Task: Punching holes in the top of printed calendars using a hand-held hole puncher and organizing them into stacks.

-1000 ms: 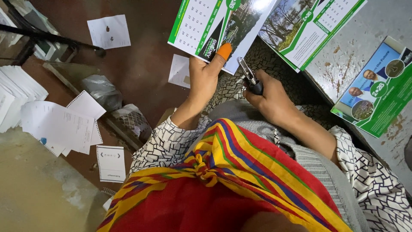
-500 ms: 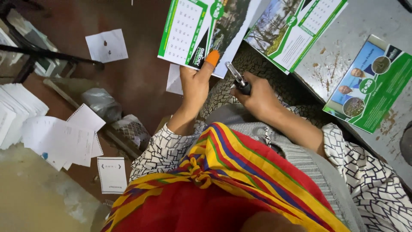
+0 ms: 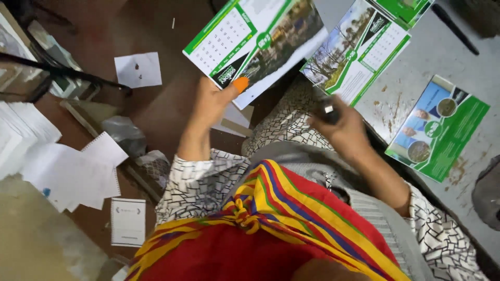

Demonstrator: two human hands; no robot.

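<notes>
Above the lap, left hand (image 3: pixel 208 104) pinching calendar sheet (image 3: pixel 255 44) by its lower edge, right hand (image 3: pixel 338 127) gripping a small dark tool (image 3: pixel 327 110).

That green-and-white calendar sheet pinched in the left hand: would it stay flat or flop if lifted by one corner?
Probably floppy: the calendar sheet looks like one thin printed page, held only at its lower edge by the left hand. It likely weighs little, like the loose white papers scattered below. Its glossy print may be slippery.
</notes>
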